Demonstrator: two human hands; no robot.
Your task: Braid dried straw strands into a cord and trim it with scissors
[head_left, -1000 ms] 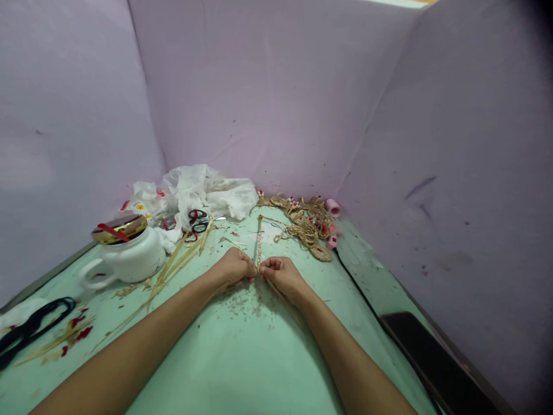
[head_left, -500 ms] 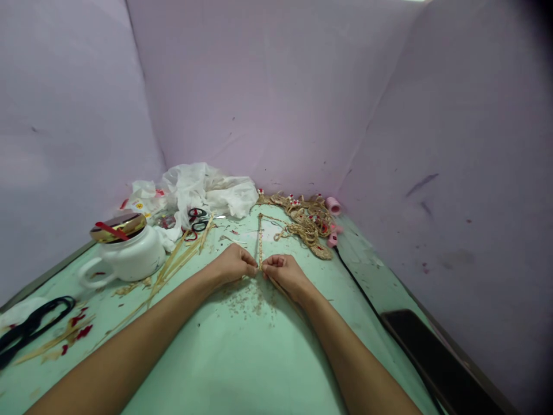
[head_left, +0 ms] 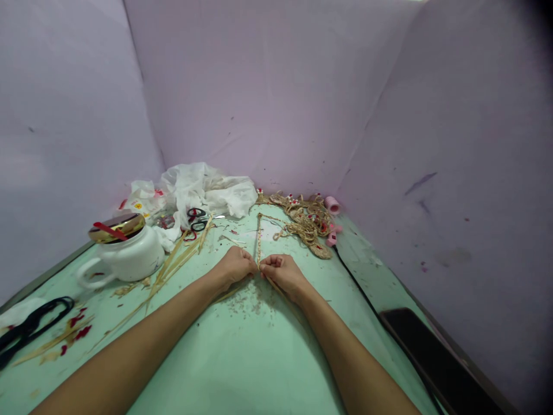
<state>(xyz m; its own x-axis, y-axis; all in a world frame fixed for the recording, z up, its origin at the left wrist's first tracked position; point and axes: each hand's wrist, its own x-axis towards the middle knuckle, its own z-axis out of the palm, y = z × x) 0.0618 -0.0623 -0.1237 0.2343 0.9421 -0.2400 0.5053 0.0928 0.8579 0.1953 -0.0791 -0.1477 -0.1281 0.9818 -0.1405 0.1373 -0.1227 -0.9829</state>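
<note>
A thin straw-coloured braid [head_left: 259, 239] runs straight from the table's far part down to my two hands. My left hand [head_left: 237, 266] is closed in a pinch at the braid's near end, with a loose straw strand [head_left: 228, 294] trailing below the fingers. Close beside it, almost touching, my right hand [head_left: 283, 272] pinches the same end from the right. Another straw strand [head_left: 280, 291] passes out under that hand toward my forearm. The fingertips hide the exact crossing of the strands. Small crumbs of straw [head_left: 250, 305] lie just below the hands.
At left stand a white mug [head_left: 136, 256] with a gold-rimmed lid, loose straw strips [head_left: 173, 265], scissors [head_left: 197, 220] and plastic bags [head_left: 207, 187]. Finished-looking braided cord [head_left: 305, 227] heaps at back right, near a pink tool [head_left: 332, 236]. A dark phone-like slab [head_left: 432, 351] lies right.
My left hand's fingers have shifted slightly, and a straw strand now shows beneath it. The right hand stays nearly in place at the braid's end.
</note>
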